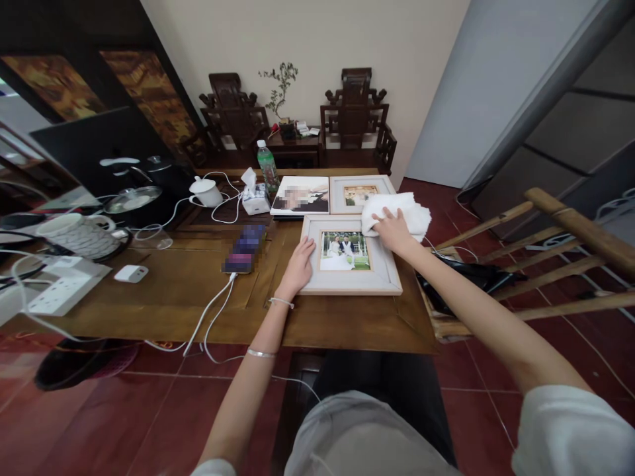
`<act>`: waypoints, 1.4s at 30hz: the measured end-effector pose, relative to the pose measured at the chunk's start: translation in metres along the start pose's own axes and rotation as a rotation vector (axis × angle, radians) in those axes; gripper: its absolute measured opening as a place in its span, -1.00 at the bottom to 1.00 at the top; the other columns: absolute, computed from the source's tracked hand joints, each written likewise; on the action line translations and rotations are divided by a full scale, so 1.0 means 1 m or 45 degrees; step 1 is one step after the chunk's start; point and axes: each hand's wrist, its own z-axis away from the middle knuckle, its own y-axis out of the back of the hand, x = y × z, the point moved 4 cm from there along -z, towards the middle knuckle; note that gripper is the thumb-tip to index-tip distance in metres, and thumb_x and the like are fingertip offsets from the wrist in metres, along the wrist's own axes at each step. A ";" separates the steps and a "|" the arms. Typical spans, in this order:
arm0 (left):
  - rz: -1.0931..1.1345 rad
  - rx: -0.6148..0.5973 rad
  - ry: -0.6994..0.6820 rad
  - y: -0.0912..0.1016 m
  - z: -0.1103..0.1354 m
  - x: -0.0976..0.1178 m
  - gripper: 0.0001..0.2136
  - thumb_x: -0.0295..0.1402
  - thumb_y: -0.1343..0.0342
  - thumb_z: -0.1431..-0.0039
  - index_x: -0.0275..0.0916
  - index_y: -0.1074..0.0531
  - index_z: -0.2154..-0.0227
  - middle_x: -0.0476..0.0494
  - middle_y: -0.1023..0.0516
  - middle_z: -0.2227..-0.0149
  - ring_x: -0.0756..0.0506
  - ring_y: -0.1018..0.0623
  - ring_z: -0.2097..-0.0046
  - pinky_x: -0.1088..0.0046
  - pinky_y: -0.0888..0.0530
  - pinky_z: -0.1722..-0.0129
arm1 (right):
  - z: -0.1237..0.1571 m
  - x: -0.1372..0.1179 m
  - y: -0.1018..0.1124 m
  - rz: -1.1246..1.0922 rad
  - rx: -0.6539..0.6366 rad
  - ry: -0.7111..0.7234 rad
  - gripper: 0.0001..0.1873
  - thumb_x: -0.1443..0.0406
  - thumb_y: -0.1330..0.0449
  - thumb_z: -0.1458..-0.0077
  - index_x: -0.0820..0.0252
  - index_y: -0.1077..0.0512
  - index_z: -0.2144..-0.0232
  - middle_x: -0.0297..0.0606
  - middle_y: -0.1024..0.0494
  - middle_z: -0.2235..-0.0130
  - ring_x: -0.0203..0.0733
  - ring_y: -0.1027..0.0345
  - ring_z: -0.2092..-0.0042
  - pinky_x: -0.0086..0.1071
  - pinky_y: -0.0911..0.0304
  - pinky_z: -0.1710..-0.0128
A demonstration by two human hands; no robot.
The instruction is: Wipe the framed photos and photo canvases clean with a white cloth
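A light-coloured picture frame [350,286] with a wedding photo lies flat on the wooden table in front of me. My left hand [296,268] grips its left side, fingers over the edge. A bunched white cloth [414,215] is under my right hand [393,230], whose fingers press it onto the upper right corner of the frame. Behind, partly covered by the cloth, lies a second pale picture frame [337,197]. To its left is a white-bordered photo panel [285,209] on top of something dark.
A phone [244,248] with a charging cable lies left of my left hand. Further back stand a tissue box [256,200], a green-tinted bottle [268,168] and a lidded white cup [206,192]. A power strip [62,287] sits far left. A wooden rack [526,264] is on the right.
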 end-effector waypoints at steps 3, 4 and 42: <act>0.005 0.008 -0.003 0.000 0.000 -0.001 -0.51 -0.67 0.14 -0.06 -0.31 -0.39 -0.05 -0.27 -0.37 -0.18 -0.19 -0.20 -0.32 0.04 -0.13 -0.31 | 0.032 -0.007 0.003 0.029 0.004 0.092 -0.55 0.54 0.05 -0.10 0.26 -0.54 0.12 -0.07 -0.27 -0.25 0.25 -0.01 -0.27 0.18 -0.02 -0.12; 0.006 0.009 -0.006 0.000 0.000 -0.002 -0.51 -0.67 0.14 -0.06 -0.31 -0.39 -0.05 -0.26 -0.38 -0.18 -0.19 -0.20 -0.32 0.03 -0.13 -0.31 | 0.044 -0.012 0.005 0.037 -0.005 0.119 -0.57 0.54 0.05 -0.10 0.26 -0.55 0.14 -0.07 -0.28 -0.25 0.23 -0.03 -0.26 0.16 -0.04 -0.11; 0.017 -0.012 -0.011 -0.001 -0.003 -0.002 -0.47 -0.68 0.13 -0.01 -0.32 -0.40 -0.07 -0.28 -0.38 -0.18 -0.22 -0.19 -0.32 -0.01 -0.13 -0.31 | 0.136 -0.051 0.026 -0.028 -0.080 0.316 -0.57 0.57 -0.07 0.01 0.24 -0.56 0.14 -0.15 -0.33 -0.22 0.24 -0.09 -0.25 0.06 -0.11 -0.13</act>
